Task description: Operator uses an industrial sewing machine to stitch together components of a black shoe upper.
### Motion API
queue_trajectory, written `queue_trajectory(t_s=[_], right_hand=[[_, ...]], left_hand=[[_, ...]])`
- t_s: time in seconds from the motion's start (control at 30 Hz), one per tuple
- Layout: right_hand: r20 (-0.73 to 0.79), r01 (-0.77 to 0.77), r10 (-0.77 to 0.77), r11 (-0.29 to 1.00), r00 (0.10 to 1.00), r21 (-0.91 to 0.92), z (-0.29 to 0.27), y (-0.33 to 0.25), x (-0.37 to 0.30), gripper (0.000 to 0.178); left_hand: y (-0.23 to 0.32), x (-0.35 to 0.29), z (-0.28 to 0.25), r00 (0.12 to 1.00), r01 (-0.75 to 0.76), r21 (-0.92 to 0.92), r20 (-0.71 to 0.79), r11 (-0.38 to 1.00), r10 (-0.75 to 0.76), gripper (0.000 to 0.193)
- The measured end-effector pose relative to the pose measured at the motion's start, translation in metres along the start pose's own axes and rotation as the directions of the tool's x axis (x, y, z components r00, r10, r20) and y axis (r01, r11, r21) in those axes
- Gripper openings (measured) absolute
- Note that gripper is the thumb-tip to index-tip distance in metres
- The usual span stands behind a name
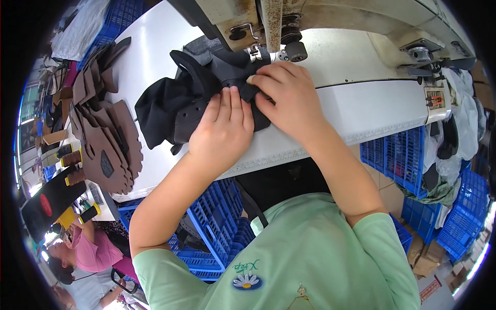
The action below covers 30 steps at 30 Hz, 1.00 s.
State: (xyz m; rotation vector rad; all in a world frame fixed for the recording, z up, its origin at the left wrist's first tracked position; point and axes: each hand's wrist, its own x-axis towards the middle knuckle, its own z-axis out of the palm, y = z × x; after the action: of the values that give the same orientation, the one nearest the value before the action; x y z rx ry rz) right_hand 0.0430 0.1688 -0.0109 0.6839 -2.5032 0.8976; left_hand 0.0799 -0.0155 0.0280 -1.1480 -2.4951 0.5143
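Observation:
A black shoe upper [187, 118] with punched eyelet holes and a padded collar lies on the white sewing machine table, its far side close to the presser foot [254, 52]. My left hand [223, 126] rests on it, fingers stretched out side by side and pressing down near the middle. To its right, my right hand [289, 98] pinches a small black flap [250, 93] of the upper between thumb and fingers. The fingers hide part of the flap and of the upper's right side. The needle tip cannot be made out.
The sewing machine [351, 20] spans the far side. Stacked brown cut pieces [111, 147] lie at the table's left end. Blue crates [214, 222] stand below the table, with more [395, 160] at right. Another person [93, 248] in pink sits at lower left.

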Motion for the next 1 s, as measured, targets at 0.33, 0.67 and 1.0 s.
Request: queue_trajectory(t_s=[0.33, 0.67, 1.0], right_hand=[[-0.048, 0.034, -0.033, 0.999, 0.998, 0.021, 0.002, 0.004, -0.004, 0.017], [-0.080, 0.094, -0.090, 0.994, 0.993, 0.046, 0.002, 0.025, 0.003, 0.015], [-0.031, 0.026, -0.024, 0.997, 0.999, 0.071, -0.007, 0.029, 0.007, 0.014]], left_hand=[[0.013, 0.006, 0.004, 0.996, 0.073, -0.019, -0.051, 0.997, -0.074, 0.033], [0.031, 0.023, 0.005, 0.984, 0.169, 0.021, -0.064, 0.985, -0.167, 0.032], [0.034, 0.031, 0.006, 0.978, 0.202, 0.022, -0.059, 0.979, -0.200, 0.032]])
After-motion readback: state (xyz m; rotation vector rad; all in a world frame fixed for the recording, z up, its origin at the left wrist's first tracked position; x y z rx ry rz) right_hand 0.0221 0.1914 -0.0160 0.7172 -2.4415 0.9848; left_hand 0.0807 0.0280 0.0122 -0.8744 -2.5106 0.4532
